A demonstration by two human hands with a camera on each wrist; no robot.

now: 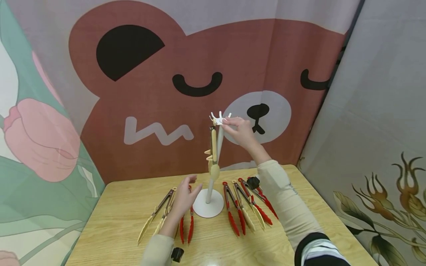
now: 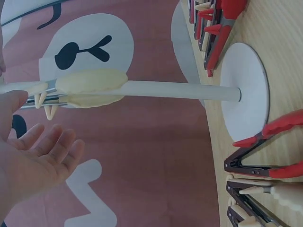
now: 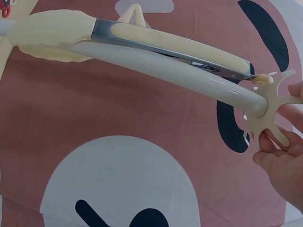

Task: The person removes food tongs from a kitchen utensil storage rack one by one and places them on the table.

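A white stand rises from a round base on the table, topped by a head of curved hooks. My right hand pinches one side of that hook head between thumb and fingers, also seen in the right wrist view. Cream-tipped tongs hang by their end loop from a hook, tips down beside the pole, their arms close together. Lower down, my left hand is held in the air left of the pole, fingers loosely spread and holding nothing. In the left wrist view the hanging tongs appear just past its thumb.
Cream tongs and red tongs lie on the wooden table left of the base. Several more red and cream tongs lie to its right. A bear-print curtain hangs behind the table.
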